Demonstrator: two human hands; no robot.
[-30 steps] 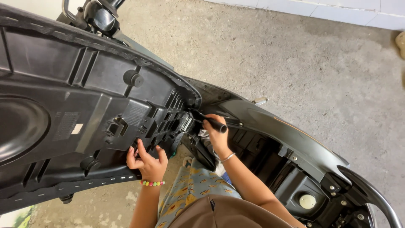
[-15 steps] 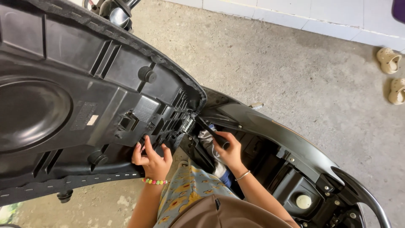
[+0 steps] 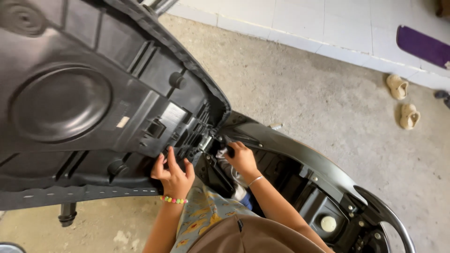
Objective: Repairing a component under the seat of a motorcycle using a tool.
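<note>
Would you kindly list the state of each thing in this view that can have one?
Scooter seat: raised, underside facing the camera.
Under-seat compartment: open, uncovered.
Left hand: fingers spread on the seat's lower edge.
Right hand: closed around a dark tool at the seat hinge.
White cap: seated in the compartment.
Pair of sandals: lying apart on the concrete floor.

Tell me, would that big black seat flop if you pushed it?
Probably not: the seat shows moulded ribs underneath, so it looks stiff. It seems bulky, likely heavyish; the left hand steadies its edge. It would probably swing at the hinge.
</note>
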